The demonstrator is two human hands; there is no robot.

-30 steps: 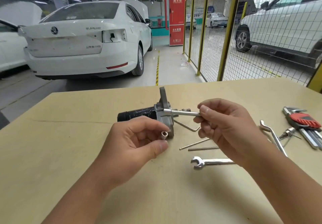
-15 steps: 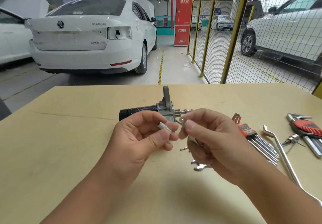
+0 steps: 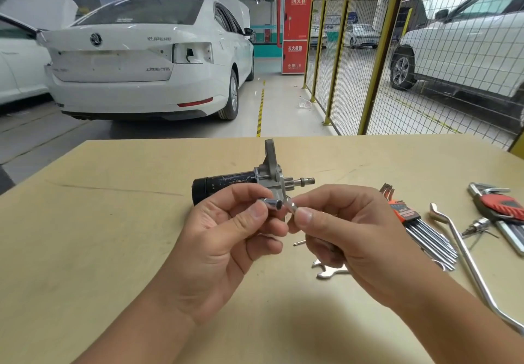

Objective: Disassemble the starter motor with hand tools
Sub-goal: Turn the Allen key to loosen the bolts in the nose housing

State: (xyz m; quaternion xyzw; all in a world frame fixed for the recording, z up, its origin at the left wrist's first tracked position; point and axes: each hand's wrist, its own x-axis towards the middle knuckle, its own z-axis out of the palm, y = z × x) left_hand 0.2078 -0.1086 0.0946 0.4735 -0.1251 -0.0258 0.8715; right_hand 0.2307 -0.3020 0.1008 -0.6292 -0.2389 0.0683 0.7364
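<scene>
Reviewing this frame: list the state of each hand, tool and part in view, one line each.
left hand: pinches the socket.
socket: held above the table, open end toward the right hand.
right hand: pinches the driver bar.
driver bar: tip close to the socket; joined or not, cannot tell.
starter motor: lying on the table, untouched.
hex key set: on the table, keys fanned.
open-end wrench: flat on the table, partly hidden.

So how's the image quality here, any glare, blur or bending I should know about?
Head view: even overhead light, with soft shadows under both hands on the table. Wide-angle bending bows the fence posts and the table's far edge. The socket in the left hand is fairly sharp, with small glints. The tool tip pinched by the right hand is slightly soft. Ceiling lights streak.
</scene>
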